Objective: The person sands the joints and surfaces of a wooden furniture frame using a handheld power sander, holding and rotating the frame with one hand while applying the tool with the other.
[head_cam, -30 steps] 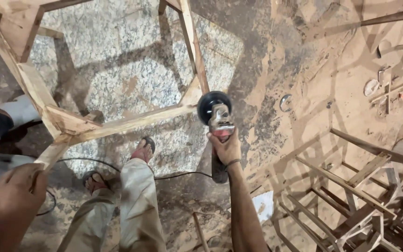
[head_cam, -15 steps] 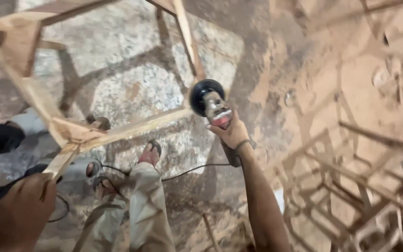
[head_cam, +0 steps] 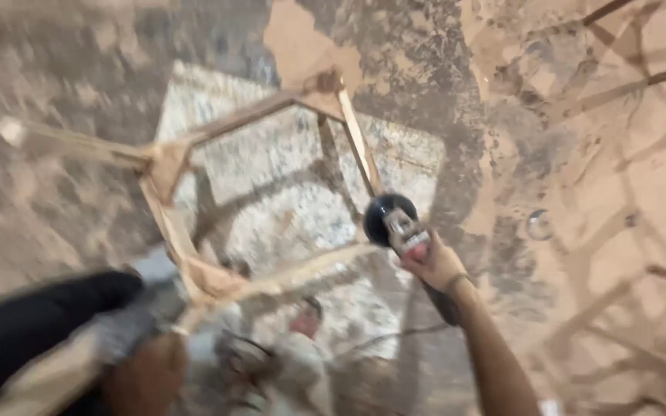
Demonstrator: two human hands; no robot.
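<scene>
My right hand (head_cam: 435, 263) is wrapped tight around the body of an angle grinder (head_cam: 404, 231), fingers curled fully closed on it. Its round black disc end sits just beyond my knuckles, up and to the left of the hand, and it meets the near corner of a wooden frame (head_cam: 186, 254), where a thin slat (head_cam: 360, 146) running away from my hand joins a pale rail (head_cam: 310, 270) stretching off to my left. I cannot tell whether the disc actually touches the wood, since the view is smeared. A dark cable (head_cam: 395, 335) trails across the floor below my wrist.

My left hand (head_cam: 144, 374) is low and far to the left of the grinder, at the frame's nearest corner. It looks closed around the wood there, but the blur keeps me from being sure.

Between my two hands, below the frame, my foot (head_cam: 306, 320) stands on the speckled stone floor (head_cam: 271, 162). To the right of my grinding hand the ground is coated in orange sawdust (head_cam: 626, 154), well apart from the frame.
</scene>
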